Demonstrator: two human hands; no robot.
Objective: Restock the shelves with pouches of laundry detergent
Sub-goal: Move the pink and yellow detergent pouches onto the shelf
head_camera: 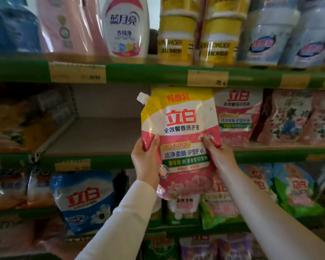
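A pink, white and yellow detergent pouch point(180, 126) with a white corner spout is held upright in front of the middle shelf point(94, 136). My left hand point(146, 160) grips its lower left edge, thumb on the front. My right hand point(217, 154) grips its lower right edge. The pouch hangs in the air just right of a bare grey stretch of that shelf. A matching pouch point(236, 115) stands on the shelf directly to its right, partly hidden behind the held one.
Green shelf rails point(148, 74) with yellow price tags cross the view. Bottles and yellow tubs point(174, 38) fill the top shelf. Floral bags point(289, 117) sit at the right, orange packs point(11, 124) at the left. Blue and green bags point(83, 197) line the lower shelf.
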